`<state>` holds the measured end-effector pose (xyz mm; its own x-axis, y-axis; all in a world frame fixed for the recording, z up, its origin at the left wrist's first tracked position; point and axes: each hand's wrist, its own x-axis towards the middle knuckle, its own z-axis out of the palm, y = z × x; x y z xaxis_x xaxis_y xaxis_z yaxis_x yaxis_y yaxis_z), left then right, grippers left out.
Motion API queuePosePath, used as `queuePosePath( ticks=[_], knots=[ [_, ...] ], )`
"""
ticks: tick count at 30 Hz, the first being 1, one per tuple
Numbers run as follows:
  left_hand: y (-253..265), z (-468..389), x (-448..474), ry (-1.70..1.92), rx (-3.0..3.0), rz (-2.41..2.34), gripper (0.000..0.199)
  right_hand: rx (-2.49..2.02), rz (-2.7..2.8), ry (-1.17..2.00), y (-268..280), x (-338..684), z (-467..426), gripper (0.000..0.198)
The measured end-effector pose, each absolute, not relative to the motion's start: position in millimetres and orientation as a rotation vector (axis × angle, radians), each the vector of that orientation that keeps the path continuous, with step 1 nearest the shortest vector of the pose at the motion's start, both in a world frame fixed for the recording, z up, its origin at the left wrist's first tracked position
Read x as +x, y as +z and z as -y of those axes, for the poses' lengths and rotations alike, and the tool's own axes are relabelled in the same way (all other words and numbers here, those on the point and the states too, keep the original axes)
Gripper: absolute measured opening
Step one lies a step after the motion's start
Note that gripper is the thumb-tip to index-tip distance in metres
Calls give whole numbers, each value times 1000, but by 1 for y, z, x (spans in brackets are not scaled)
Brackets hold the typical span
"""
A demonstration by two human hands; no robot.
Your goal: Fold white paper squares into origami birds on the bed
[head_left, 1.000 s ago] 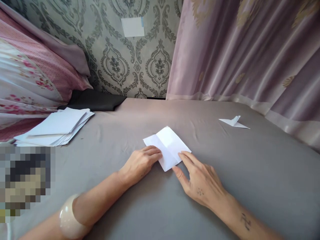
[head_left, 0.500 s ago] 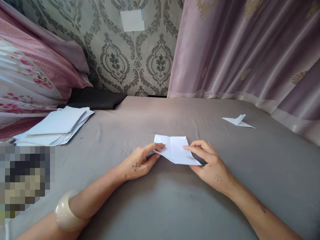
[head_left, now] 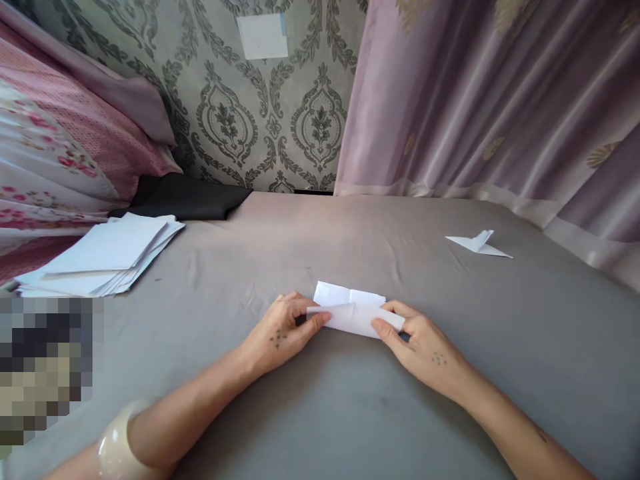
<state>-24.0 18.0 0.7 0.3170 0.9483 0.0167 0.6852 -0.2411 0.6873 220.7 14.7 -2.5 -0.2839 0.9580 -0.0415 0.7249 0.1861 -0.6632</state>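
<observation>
Between my two hands is a white sheet of paper [head_left: 353, 319], its near part folded up over the far part, with a crease showing down the middle. My left hand [head_left: 285, 330] pinches its left end, thumb on the near flap and fingers behind. At the right end, my right hand [head_left: 417, 337] grips the same way, its thumb pressed on the near flap and its fingers partly hidden behind the paper. A cream bangle [head_left: 120, 443] circles my left forearm.
A stack of white paper [head_left: 107, 250] lies at the left, in front of a folded black cloth [head_left: 185, 197]. A folded paper shape with pointed ends [head_left: 480, 243] rests at the right on the grey sheet [head_left: 310, 413]. Curtains [head_left: 450, 100] hang behind.
The near edge of the paper has been lifted and folded up over the far part. My thumbs have come round to the near flap, with the fingers behind.
</observation>
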Motion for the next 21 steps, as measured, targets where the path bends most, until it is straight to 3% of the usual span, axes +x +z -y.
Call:
queuePosePath(
  ticks=[3,11,21],
  knots=[
    [1,-22,-19,598,1791,-1527,39,-1720,1963,743,-11,218,-18,51],
    [-2,-31,-8,586,1775,-1718,25,-1830,2069,409,-20,211,-15,31],
    [-8,-43,-8,422,1971,-1822,18,-1893,2041,278,-26,210,-25,28]
  ],
)
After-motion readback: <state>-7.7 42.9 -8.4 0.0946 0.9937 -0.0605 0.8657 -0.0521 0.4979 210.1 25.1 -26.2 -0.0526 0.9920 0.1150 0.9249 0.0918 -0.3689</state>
